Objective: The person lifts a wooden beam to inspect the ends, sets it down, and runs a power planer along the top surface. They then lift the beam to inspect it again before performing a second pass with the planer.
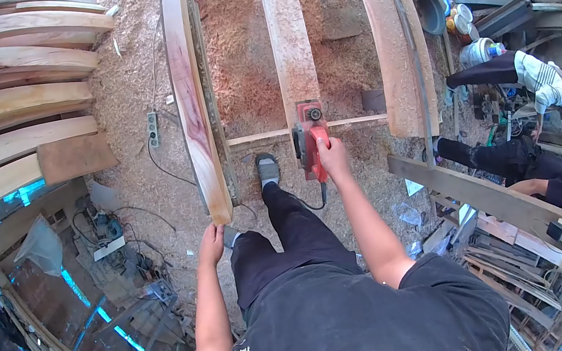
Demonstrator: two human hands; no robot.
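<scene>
My right hand (334,159) is wrapped round the handle of a red electric planer (311,142), which rests on the near end of the middle wooden beam (290,40). A black cord trails from the planer's rear toward my legs. My left hand (211,244) is at the near end of the left beam (190,94), its fingers closed against the wood's edge. On the right lies a wide curved beam (388,38) with shavings on top. A thin crosspiece (260,136) runs beneath the beams.
Curved planks (23,99) are stacked at the left. A power strip (153,130) and cord lie on the shavings-covered floor. Two people (552,85) are at the right, beyond a long board (492,196). Scrap wood (509,271) lies at the lower right.
</scene>
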